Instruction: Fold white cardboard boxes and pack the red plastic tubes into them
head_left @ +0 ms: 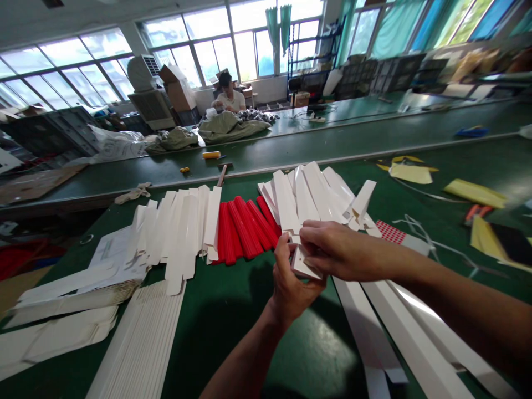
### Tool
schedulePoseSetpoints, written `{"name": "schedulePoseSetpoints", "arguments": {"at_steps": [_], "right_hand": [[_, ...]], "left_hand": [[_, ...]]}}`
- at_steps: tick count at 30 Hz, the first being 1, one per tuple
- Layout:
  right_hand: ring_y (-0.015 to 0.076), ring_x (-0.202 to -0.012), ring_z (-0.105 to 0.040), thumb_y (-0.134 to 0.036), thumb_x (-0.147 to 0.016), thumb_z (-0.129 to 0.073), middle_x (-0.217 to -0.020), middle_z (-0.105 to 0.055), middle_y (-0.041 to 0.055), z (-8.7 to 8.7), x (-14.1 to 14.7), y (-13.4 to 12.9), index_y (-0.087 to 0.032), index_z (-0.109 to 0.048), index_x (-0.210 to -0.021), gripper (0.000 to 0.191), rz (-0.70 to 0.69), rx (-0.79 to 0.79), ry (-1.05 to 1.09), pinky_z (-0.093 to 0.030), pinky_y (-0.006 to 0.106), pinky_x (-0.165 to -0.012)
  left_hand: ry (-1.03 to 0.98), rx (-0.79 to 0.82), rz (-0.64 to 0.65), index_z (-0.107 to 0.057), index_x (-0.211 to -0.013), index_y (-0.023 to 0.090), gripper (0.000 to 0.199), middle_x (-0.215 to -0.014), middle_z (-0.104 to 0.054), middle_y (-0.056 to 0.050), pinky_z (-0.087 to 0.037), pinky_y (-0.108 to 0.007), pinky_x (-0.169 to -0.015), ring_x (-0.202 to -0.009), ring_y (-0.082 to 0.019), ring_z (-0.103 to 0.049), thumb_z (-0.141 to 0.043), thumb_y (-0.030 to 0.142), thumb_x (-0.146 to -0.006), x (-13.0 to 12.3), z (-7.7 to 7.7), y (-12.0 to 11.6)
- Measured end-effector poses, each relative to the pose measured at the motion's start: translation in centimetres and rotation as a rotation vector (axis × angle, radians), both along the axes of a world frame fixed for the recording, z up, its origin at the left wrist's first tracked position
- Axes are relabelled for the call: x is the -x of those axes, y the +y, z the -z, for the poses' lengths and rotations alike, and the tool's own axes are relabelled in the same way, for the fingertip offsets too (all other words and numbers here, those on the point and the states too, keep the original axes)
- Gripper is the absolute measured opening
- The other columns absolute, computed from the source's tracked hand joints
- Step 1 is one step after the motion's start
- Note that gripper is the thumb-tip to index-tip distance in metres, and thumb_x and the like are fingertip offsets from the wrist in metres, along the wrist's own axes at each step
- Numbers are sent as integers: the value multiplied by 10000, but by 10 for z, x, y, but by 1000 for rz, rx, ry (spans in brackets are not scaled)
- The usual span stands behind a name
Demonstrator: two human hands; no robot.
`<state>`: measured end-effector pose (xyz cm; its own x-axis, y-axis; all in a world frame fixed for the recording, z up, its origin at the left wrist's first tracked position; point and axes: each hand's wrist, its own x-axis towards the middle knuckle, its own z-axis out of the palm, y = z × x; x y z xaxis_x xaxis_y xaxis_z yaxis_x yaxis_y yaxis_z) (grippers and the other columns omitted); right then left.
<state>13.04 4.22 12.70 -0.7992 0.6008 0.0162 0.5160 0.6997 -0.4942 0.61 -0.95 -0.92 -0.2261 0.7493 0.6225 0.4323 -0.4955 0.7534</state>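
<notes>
Both my hands are at a small white cardboard box (306,264) above the green table. My left hand (293,285) wraps round it from below, thumb on its near side. From the right, my right hand (332,249) closes over the box's top end, its fingertips partly hidden. Just beyond my hands lies a row of white boxes (307,194), some with flaps standing up. Left of these, several red ribbed pieces (245,230) lie side by side. Further left is another row of white boxes (178,227).
Flat white cartons (137,338) are stacked at the near left. Long white boxes (411,338) lie at the right, under my right arm. Yellow pieces (474,192) and a red-dotted sheet (390,233) are further right. A person (230,100) sits beyond the far table.
</notes>
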Motion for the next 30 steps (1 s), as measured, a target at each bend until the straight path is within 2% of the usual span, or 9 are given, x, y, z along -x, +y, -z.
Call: {"name": "schedulePoseSetpoints", "arguments": {"at_steps": [3, 7, 11, 15, 20, 24, 26, 28, 30], "right_hand": [[111, -635, -456, -101, -759, -560, -735, -509, -3, 2, 0, 1, -178, -480, -709, 122, 16, 85, 79, -346, 231, -576], [87, -556, -412, -120, -734, -571, -619, -448, -60, 7, 0, 3, -191, -447, -700, 146, 99, 350, 165, -312, 201, -489], [70, -527, -390, -123, -702, -597, -578, -446, -69, 16, 2, 1, -185, -428, -644, 189, 188, 346, 222, -287, 194, -468], [85, -529, -469, -333, -787, -639, -595, -489, -50, 29, 2, -2, -184, -446, -688, 264, 285, 609, 457, -359, 194, -457], [84, -500, -465, -455, -784, -689, -563, -477, -49, 36, 1, -6, -177, -472, -669, 370, 374, 591, 590, -353, 189, -427], [90, -485, -430, -588, -841, -578, -606, -486, -21, 43, -36, -1, -165, -566, -713, 441, 478, 662, 905, -407, 243, -457], [99, -498, -426, -623, -842, -542, -650, -500, -5, 60, -74, -1, -178, -562, -725, 460, 680, 557, 980, -430, 268, -483], [120, -513, -448, -652, -845, -483, -648, -507, 5, 88, -121, -6, -198, -527, -714, 475, 972, 376, 767, -442, 286, -514], [165, -538, -510, -671, -835, -415, -606, -529, 27, 124, -167, -17, -215, -481, -644, 498, 1256, 197, 149, -422, 301, -519]], "left_hand": [[-7, 16, 1, -255, -1391, 157, 811, -1041, -640, -138, -569, -366, -823, -920, -249, -681, -729, 259, -741, 2, 1, -1], [-36, -9, 29, -229, -1394, 163, 816, -991, -633, -108, -570, -356, -798, -879, -229, -678, -709, 222, -737, 2, -2, -1], [-32, -5, 40, -230, -1395, 160, 823, -997, -631, -115, -567, -375, -814, -926, -252, -676, -700, 187, -719, 3, -5, -1], [-26, 32, 69, -197, -1417, 173, 896, -993, -637, -95, -564, -380, -839, -922, -241, -676, -747, 237, -714, 6, -4, 0], [-33, 58, 97, -232, -1408, 178, 907, -981, -637, -79, -564, -351, -829, -908, -226, -676, -779, 276, -692, 0, -5, 2], [-192, 187, 48, -325, -1378, 179, 857, -1027, -640, -94, -566, -316, -765, -849, -203, -678, -794, 313, -672, 1, -28, 9], [-295, 304, -31, -381, -1353, 180, 823, -1052, -645, -103, -564, -315, -737, -829, -197, -675, -798, 374, -671, 6, -38, 20], [-390, 457, -55, -449, -1299, 165, 773, -1016, -665, -97, -560, -315, -723, -813, -196, -673, -804, 428, -664, 10, -36, 35], [-495, 609, -17, -525, -1204, 142, 708, -957, -688, -89, -557, -320, -740, -818, -200, -676, -821, 450, -640, 6, -18, 52]]}}
